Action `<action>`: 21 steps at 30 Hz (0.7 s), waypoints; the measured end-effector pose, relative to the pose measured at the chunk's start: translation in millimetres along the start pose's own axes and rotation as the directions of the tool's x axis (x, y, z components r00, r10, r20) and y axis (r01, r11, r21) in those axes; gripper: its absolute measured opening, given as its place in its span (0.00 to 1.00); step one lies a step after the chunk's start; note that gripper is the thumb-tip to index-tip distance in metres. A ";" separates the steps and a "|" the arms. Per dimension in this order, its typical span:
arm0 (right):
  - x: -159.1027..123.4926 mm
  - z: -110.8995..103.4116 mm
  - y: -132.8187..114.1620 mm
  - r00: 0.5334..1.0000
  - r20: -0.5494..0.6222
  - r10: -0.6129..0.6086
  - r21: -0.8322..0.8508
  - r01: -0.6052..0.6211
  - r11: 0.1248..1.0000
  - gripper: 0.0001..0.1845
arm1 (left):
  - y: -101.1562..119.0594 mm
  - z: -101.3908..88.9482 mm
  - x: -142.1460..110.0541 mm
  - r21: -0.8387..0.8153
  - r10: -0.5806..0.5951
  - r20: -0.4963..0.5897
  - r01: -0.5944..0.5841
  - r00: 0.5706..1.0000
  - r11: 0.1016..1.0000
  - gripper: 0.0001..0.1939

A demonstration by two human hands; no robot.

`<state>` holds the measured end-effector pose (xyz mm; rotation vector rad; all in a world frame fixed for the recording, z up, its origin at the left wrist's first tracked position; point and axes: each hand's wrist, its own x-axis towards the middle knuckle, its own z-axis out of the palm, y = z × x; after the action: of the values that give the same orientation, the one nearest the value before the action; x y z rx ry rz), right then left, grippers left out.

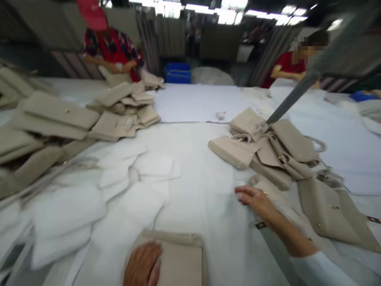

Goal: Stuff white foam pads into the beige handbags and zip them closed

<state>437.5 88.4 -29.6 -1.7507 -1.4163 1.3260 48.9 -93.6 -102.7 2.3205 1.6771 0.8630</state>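
My left hand (143,264) lies on a beige handbag (181,260) at the bottom of the view, its fingers stretched flat over the left part of the bag. To the right, my right hand (256,200) is over the table with thumb and fingers pinched together. At its fingertips hangs a thin, whitish, see-through sheet (224,204), blurred; whether it is plastic or paper I cannot tell. Beneath my right forearm lie a pale bag (275,190) with gold fittings and, farther right, a beige flap bag (330,208).
White padded pieces (70,208) are spread on the left. Beige bags pile up at far left (56,115) and right of centre (268,147), where a slanting grey pole (293,97) stands. Two people work across the table, behind a white sheet (193,103); a blue crate (177,73) is beyond.
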 end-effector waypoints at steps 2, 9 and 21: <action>-45.5 78.1 -4.3 0.929 0.331 -0.167 -0.171 0.233 0.957 0.12 | 3.0 -8.9 -20.2 -0.018 -0.101 0.052 0.102 0.994 0.995 0.18; -162.4 175.9 -44.3 0.651 0.523 -0.551 0.014 0.639 0.769 0.14 | -14.3 -55.9 -55.9 -0.030 -0.356 -0.184 0.357 0.916 0.934 0.14; -112.7 220.3 -10.5 0.802 0.316 -0.507 -0.661 0.569 0.489 0.24 | -16.6 -47.4 -48.9 -0.165 -0.293 -0.047 0.282 0.955 0.945 0.14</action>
<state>236.5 -51.9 -64.6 -1.4150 -2.5353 0.4677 -0.1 -141.7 -88.6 1.9030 1.8432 0.9839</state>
